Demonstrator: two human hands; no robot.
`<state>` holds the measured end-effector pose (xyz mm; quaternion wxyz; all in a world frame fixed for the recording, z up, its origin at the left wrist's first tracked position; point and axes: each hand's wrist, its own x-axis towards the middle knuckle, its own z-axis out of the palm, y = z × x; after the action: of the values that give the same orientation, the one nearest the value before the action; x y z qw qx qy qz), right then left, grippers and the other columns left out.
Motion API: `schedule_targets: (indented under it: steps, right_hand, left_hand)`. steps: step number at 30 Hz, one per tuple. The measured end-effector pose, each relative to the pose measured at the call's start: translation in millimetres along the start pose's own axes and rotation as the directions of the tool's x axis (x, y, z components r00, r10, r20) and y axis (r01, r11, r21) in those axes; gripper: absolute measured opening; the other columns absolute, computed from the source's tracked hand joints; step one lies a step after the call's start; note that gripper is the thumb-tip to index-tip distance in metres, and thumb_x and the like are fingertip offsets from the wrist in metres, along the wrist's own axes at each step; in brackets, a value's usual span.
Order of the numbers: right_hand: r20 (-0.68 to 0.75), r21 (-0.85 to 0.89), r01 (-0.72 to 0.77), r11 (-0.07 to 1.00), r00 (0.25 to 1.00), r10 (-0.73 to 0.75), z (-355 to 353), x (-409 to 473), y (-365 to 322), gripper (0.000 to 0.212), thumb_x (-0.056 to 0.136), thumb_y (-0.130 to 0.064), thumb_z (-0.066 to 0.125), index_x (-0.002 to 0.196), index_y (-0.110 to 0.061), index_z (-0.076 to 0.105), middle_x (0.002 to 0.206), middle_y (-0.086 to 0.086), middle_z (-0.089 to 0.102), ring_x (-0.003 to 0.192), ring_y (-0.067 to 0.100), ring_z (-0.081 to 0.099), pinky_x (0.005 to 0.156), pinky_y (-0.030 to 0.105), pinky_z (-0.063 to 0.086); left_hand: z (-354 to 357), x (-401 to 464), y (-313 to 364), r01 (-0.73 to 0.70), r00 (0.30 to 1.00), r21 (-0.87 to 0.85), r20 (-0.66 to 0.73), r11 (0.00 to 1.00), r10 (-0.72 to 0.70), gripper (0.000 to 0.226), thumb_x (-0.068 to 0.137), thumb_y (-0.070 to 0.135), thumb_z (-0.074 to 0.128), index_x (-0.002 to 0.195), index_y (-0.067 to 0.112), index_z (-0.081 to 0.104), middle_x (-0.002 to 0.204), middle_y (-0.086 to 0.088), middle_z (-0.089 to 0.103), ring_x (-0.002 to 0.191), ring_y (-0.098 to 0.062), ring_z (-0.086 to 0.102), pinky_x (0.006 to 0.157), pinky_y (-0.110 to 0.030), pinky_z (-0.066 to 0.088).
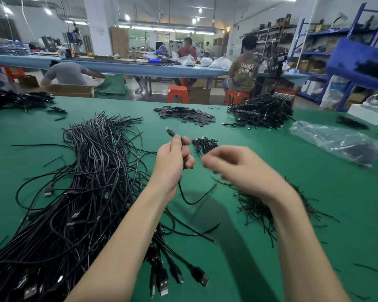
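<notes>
Green matting covered the table (249, 269), and a large heap (92, 182) of black leads sprawled over its left part, with USB plugs (199, 275) fanned out at the heap's near end. Just right of the heap, the left hand (172, 158) was raised off the table, fingers and thumb curled tight round one black cable (182, 194). The cable's connector (169, 131) stuck up above the fist. The rest of the cable dropped below the wrist, curved in a loop on the matting and ran off away from the heap.

The right hand (234, 168) hovered beside the left one on the side away from the heap, close to it but apart. It was smeared by motion: its fingers looked bent, but whether they pinched anything could not be told.

Farther right of the heap, under the right wrist, lay a loose pile of short black ties (255, 205). A small bundle (204, 143) of coiled leads lay right of the heap, just past the fingertips. Beyond the heap's far right corner sat a pile of flat dark strips (186, 115). Farther right of the heap was a second cable pile (262, 112), and farthest from it a crumpled clear plastic bag (334, 141).
</notes>
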<state>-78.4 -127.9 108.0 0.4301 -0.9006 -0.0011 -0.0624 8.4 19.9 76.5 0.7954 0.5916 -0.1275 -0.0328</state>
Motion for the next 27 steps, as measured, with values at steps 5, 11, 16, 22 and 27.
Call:
schedule_targets:
  steps: [5, 11, 16, 22, 27]
  right_hand:
    - [0.343, 0.153, -0.035, 0.988, 0.939, -0.02, 48, 11, 6, 0.031, 0.098, -0.044, 0.062, 0.103, -0.014, 0.068, 0.095, -0.002, 0.079, 0.09, 0.011, 0.069, 0.093, 0.032, 0.049]
    - [0.407, 0.639, -0.154, 0.754, 0.899, -0.161, 59, 12, 34, 0.029, 0.101, -0.035, 0.053, 0.085, -0.021, 0.073, 0.063, -0.006, 0.048, 0.05, 0.01, 0.044, 0.061, 0.024, 0.05]
    - [0.24, 0.76, -0.218, 0.613, 0.97, 0.048, 55, 15, 51, 0.019, 0.096, -0.03, 0.062, 0.108, -0.017, 0.069, 0.06, -0.01, 0.033, 0.05, 0.006, 0.026, 0.046, 0.016, 0.03]
    - [0.301, 0.747, -0.382, 0.545, 0.924, 0.235, 28, 19, 32, 0.017, 0.1, -0.016, 0.055, 0.116, -0.02, 0.051, 0.065, -0.006, 0.046, 0.044, 0.001, 0.03, 0.035, 0.012, 0.019]
    - [0.024, 0.338, -0.259, 0.905, 0.963, 0.267, 3, 9, -3, 0.016, 0.104, -0.02, 0.048, 0.089, -0.02, 0.053, 0.065, -0.004, 0.057, 0.045, 0.006, 0.044, 0.04, 0.017, 0.033]
  left_hand:
    - [-2, 1, 4, 0.044, 0.997, -0.164, 0.073, 0.985, -0.032, 0.034, 0.11, 0.031, 0.03, 0.093, 0.012, 0.053, 0.054, 0.011, 0.033, 0.045, -0.009, 0.036, 0.05, -0.022, 0.038]
    - [-8, -1, 13, 0.121, 0.98, -0.296, 0.185, 0.947, -0.067, 0.033, 0.11, 0.028, 0.03, 0.094, 0.011, 0.052, 0.056, 0.01, 0.037, 0.045, -0.009, 0.039, 0.05, -0.02, 0.042]
    - [-19, -5, 22, 0.247, 0.937, -0.322, 0.321, 0.914, -0.141, 0.033, 0.109, 0.025, 0.035, 0.097, 0.009, 0.061, 0.07, 0.002, 0.066, 0.06, -0.013, 0.065, 0.059, -0.025, 0.056]
    - [-19, -15, 25, 0.253, 0.809, 0.08, 0.528, 0.964, -0.257, 0.041, 0.109, 0.027, 0.034, 0.1, 0.005, 0.068, 0.092, -0.013, 0.076, 0.077, -0.022, 0.074, 0.064, -0.026, 0.058]
    - [-15, -21, 28, 0.035, 0.751, 0.418, 0.589, 0.908, -0.299, 0.048, 0.11, 0.028, 0.029, 0.1, 0.0, 0.066, 0.092, -0.016, 0.077, 0.083, -0.025, 0.075, 0.07, -0.024, 0.058]
